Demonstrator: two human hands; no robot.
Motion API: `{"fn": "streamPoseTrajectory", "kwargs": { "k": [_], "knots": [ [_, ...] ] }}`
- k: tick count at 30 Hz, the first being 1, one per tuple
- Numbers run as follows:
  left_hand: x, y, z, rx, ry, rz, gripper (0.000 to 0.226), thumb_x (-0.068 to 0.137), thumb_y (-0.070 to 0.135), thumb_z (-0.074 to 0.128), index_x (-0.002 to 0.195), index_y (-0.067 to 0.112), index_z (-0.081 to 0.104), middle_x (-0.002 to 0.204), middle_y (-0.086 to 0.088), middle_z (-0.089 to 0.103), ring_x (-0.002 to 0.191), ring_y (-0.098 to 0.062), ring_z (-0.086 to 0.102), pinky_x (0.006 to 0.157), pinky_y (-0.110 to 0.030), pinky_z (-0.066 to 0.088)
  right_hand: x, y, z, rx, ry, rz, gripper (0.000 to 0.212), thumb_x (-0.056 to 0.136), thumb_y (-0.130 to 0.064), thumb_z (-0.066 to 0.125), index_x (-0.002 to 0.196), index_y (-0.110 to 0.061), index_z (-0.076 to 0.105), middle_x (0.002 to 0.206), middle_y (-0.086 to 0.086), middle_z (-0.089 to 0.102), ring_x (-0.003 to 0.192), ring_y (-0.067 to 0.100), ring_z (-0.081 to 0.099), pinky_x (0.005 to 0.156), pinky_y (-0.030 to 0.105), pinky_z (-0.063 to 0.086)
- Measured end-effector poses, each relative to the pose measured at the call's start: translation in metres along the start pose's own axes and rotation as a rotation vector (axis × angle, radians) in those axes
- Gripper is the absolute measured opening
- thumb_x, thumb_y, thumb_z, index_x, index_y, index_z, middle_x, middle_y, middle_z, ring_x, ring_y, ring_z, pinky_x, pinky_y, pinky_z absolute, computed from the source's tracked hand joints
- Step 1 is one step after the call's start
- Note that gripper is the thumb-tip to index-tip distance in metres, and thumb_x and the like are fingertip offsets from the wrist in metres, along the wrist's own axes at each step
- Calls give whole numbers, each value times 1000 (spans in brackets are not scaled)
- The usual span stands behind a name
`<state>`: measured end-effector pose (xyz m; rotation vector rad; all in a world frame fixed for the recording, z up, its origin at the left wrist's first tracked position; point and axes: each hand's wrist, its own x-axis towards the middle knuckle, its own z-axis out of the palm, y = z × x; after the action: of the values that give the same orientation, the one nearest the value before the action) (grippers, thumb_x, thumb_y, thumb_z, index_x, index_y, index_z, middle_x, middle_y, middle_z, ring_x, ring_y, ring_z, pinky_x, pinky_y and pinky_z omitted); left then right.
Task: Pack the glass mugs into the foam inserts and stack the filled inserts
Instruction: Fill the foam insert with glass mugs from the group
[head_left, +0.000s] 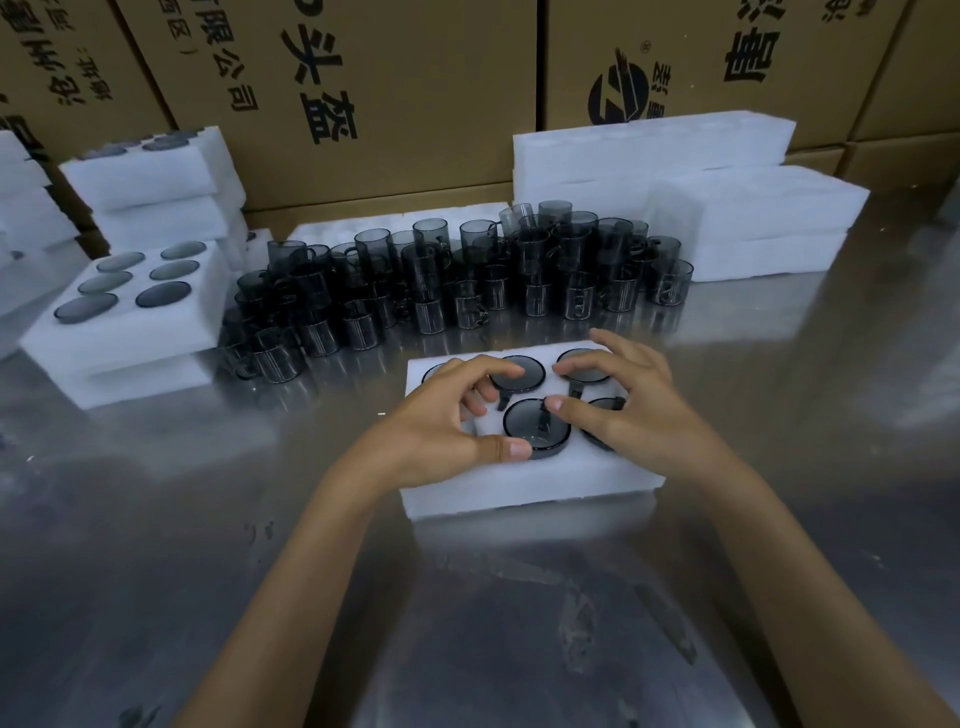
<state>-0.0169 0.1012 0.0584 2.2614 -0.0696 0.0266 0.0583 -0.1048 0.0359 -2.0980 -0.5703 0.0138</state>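
At six o'clock from the mug pile (457, 275), mugs are pressed into the foam insert (524, 480) by the left hand (441, 426) and right hand (618, 410), fingers loosely curved, nothing grasped; uneven pressure could crack a rim

The table (779, 467) is bare metal, smooth and shiny enough to throw back blurred reflections, with dull smears and scuffs on its near part. The mugs (467, 270) heaped in the middle are smoky grey glass, clear and glossy, and the ones seated in the near foam block (519, 488) show the same dark sheen; that block, the filled blocks (130, 332) at the left and the stacked blocks (753, 228) at the far right are white foam, matt and faintly grainy. Behind them the boxes (415, 78) are brown cardboard, matt, printed with flat black ink.
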Motion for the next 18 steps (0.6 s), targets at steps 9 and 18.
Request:
{"fn": "streamPoseTrajectory", "kwargs": {
  "k": [9,18],
  "knots": [
    [8,5,-5,102,-125,-98,67,74,34,85,131,38,51,111,12,43,99,0,46,89,-17,35,5,-4,-1,-34,-97,125,46,79,-42,80,118,-48,57,161,-16,20,148,0,2,122,53,12],
    [0,2,-1,-36,19,-42,64,67,25,91,123,31,61,118,-2,55,99,-5,51,80,-6,39,1,6,-7,570,-13,206,38,77,-31,83,112,-39,71,142,-15,55,125,7,56,100,31,46]
  ]
}}
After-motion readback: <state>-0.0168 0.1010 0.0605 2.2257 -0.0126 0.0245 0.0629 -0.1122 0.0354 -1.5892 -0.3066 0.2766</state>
